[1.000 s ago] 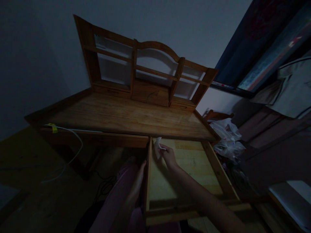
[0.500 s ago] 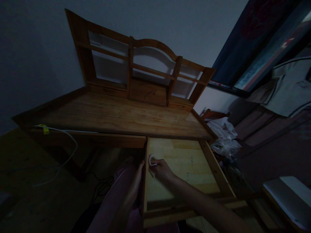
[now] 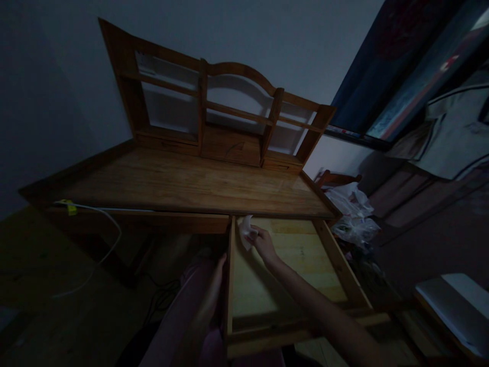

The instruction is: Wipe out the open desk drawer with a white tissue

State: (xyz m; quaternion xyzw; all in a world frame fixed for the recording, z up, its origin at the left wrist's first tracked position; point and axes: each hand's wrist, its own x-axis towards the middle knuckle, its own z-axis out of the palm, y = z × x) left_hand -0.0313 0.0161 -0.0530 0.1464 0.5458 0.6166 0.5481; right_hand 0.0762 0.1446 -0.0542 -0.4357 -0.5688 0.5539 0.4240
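Note:
A pulled-out wooden drawer [image 3: 228, 290] extends from the desk, its pale floor in sight. Over the drawer's back left corner, my right hand [image 3: 263, 243] pinches a crumpled white tissue [image 3: 246, 233] between thumb and fingers. The tissue hangs loosely beside the drawer's left wall. Against the outer face of that wall lies my left hand [image 3: 214, 288], a straight digit stretched along the wood. Its other fingers are hidden in shadow or behind the drawer.
Behind the drawer is the wooden desktop [image 3: 183, 178] with a shelf hutch [image 3: 239, 106]. A white cable [image 3: 114, 244] with a yellow tag dangles at the left front edge. Plastic bags [image 3: 351, 201] sit at the right, and a silver laptop-like slab [image 3: 454, 311] lies lower right.
My right hand has moved the tissue away from me along the drawer's left side, toward the back corner. More of the tissue shows now. My left hand stays nearly in place.

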